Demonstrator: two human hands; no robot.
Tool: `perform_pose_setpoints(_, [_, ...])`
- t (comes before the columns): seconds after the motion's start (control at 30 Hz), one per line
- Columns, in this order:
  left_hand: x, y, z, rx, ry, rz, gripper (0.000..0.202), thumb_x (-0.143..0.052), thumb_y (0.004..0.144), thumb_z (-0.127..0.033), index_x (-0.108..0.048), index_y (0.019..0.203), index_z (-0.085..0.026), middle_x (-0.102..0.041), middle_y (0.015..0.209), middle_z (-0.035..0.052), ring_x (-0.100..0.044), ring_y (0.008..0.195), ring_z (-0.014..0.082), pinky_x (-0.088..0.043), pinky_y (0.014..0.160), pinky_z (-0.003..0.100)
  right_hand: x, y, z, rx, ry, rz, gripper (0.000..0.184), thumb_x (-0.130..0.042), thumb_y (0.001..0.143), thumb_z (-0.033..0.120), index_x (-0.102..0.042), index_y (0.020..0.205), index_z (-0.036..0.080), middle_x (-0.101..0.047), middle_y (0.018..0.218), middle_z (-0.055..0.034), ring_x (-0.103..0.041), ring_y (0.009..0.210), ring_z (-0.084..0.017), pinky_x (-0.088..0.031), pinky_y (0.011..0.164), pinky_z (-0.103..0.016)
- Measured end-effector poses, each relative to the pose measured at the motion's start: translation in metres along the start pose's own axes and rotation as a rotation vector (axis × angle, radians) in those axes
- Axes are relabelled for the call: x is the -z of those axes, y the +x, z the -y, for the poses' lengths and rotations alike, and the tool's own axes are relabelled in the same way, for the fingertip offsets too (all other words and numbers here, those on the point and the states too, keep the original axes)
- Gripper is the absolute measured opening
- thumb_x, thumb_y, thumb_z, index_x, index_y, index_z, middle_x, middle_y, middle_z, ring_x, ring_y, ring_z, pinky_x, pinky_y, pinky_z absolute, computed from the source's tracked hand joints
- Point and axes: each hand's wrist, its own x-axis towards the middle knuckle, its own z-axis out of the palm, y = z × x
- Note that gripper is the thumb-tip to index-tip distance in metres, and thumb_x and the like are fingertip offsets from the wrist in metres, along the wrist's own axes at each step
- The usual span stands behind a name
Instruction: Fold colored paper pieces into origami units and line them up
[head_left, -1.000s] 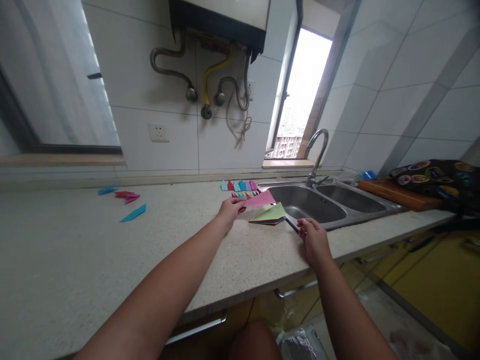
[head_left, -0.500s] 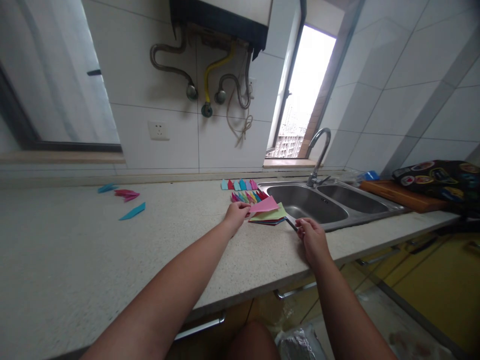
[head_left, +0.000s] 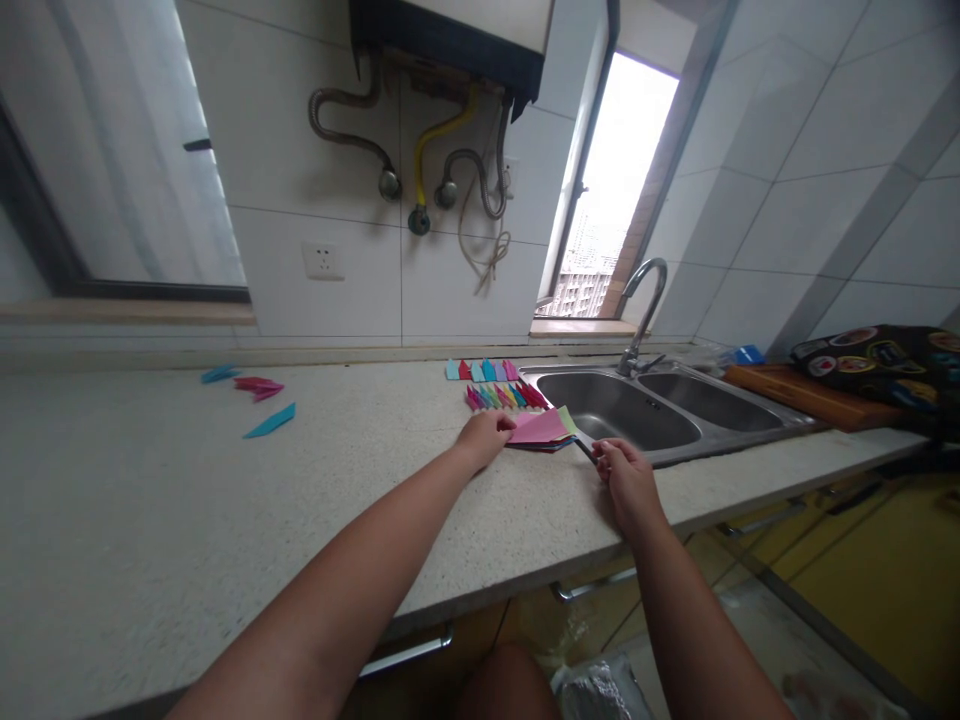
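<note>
My left hand (head_left: 486,440) pinches the left edge of a sheet of pink paper (head_left: 536,427). The pink sheet lies over a light green sheet (head_left: 567,420), on top of a small stack of coloured paper (head_left: 551,447). Just right of the stack, my right hand (head_left: 626,482) is closed on a thin dark stick (head_left: 586,449), whose far end meets the stack's right edge. I cannot make out its exact kind. Behind the stack sit a row of folded coloured paper pieces (head_left: 506,397) and, farther back, a second row of folded pieces (head_left: 480,371).
A double steel sink (head_left: 622,405) with a tap (head_left: 646,310) adjoins the stack on the right. Pink and blue folded papers (head_left: 259,386) lie on the counter (head_left: 187,530) at left. A wooden board (head_left: 810,398) carries a dark patterned bag (head_left: 877,365) at far right.
My left hand has lowered the pink sheet down onto the green one, covering most of it. My right hand keeps its place with the dark stick. The view has shifted slightly.
</note>
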Motion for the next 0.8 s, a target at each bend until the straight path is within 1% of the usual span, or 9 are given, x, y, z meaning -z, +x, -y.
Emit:
perform_pose_setpoints(0.13, [0.006,-0.008,-0.004,-0.058,0.056,0.006,0.023,-0.068,0.077,-0.021,-0.075,0.099,-0.019,-0.073,0.096,0.01,-0.065,0.086,0.0234,-0.048,0.083,0.035,0.001,0.001,-0.003,0.003,0.004,-0.006,0.024,-0.066,0.072,0.043,-0.067,0.077,0.02,-0.061,0.065,-0.0009,-0.044,0.053,-0.012,-0.033,0.049,-0.026])
perform_pose_setpoints(0.23, [0.026,-0.024,-0.009,-0.21,0.16,0.037,0.023,-0.063,0.083,-0.025,-0.073,0.102,-0.019,-0.072,0.101,0.0108,-0.063,0.092,0.0238,-0.047,0.086,0.035,0.002,-0.001,-0.002,0.036,-0.053,0.006,0.027,-0.066,0.073,0.046,-0.067,0.076,0.019,-0.061,0.066,-0.0024,-0.045,0.055,-0.013,-0.035,0.051,-0.027])
perform_pose_setpoints(0.33, [0.062,-0.048,-0.011,-0.438,0.365,0.104,0.021,-0.059,0.086,-0.024,-0.072,0.102,-0.019,-0.07,0.099,0.0113,-0.062,0.096,0.0248,-0.045,0.089,0.036,0.0,-0.007,0.005,0.11,-0.21,0.06,0.029,-0.063,0.076,0.048,-0.067,0.076,0.019,-0.064,0.071,-0.0048,-0.049,0.058,-0.015,-0.038,0.053,-0.029])
perform_pose_setpoints(0.43, [0.11,-0.075,-0.007,-0.561,0.542,0.231,0.022,-0.055,0.089,-0.024,-0.071,0.104,-0.021,-0.069,0.1,0.0104,-0.061,0.095,0.0235,-0.045,0.087,0.035,-0.014,-0.022,0.018,0.228,-0.4,0.193,0.028,-0.058,0.082,0.047,-0.066,0.081,0.02,-0.066,0.076,-0.0044,-0.054,0.066,-0.018,-0.042,0.062,-0.031])
perform_pose_setpoints(0.5, [0.141,-0.092,0.001,-0.558,0.624,0.319,0.023,-0.051,0.092,-0.025,-0.069,0.105,-0.02,-0.068,0.1,0.0096,-0.06,0.095,0.0228,-0.045,0.089,0.037,-0.035,-0.037,0.031,0.292,-0.496,0.316,0.029,-0.051,0.088,0.045,-0.064,0.083,0.02,-0.066,0.077,-0.0037,-0.057,0.071,-0.019,-0.043,0.068,-0.032])
perform_pose_setpoints(0.53, [0.156,-0.1,0.006,-0.536,0.644,0.336,0.023,-0.05,0.092,-0.025,-0.069,0.106,-0.019,-0.068,0.101,0.0094,-0.06,0.096,0.0225,-0.045,0.09,0.037,-0.05,-0.047,0.038,0.313,-0.554,0.411,0.028,-0.049,0.09,0.044,-0.063,0.084,0.02,-0.065,0.076,-0.0034,-0.057,0.072,-0.019,-0.042,0.068,-0.031])
perform_pose_setpoints(0.6, [0.179,-0.112,0.018,-0.476,0.646,0.326,0.025,-0.048,0.094,-0.024,-0.067,0.11,-0.019,-0.068,0.106,0.0093,-0.059,0.1,0.0216,-0.045,0.092,0.037,-0.084,-0.068,0.056,0.382,-0.665,0.69,0.026,-0.046,0.092,0.038,-0.063,0.084,0.02,-0.066,0.078,-0.0043,-0.057,0.072,-0.018,-0.041,0.068,-0.03])
perform_pose_setpoints(0.67, [0.194,-0.12,0.028,-0.418,0.624,0.285,0.027,-0.048,0.094,-0.023,-0.066,0.114,-0.02,-0.067,0.111,0.0088,-0.058,0.105,0.0212,-0.044,0.096,0.037,-0.122,-0.091,0.075,0.511,-0.757,0.951,0.023,-0.046,0.092,0.031,-0.065,0.087,0.02,-0.067,0.085,-0.0055,-0.059,0.078,-0.018,-0.041,0.071,-0.029])
perform_pose_setpoints(0.8, [0.205,-0.121,0.04,-0.355,0.539,0.245,0.025,-0.052,0.092,-0.022,-0.069,0.109,-0.021,-0.069,0.112,0.0068,-0.057,0.108,0.0203,-0.042,0.099,0.037,-0.192,-0.125,0.11,0.807,-0.889,1.232,0.021,-0.05,0.088,0.029,-0.068,0.09,0.018,-0.07,0.089,-0.0076,-0.063,0.079,-0.019,-0.04,0.07,-0.03])
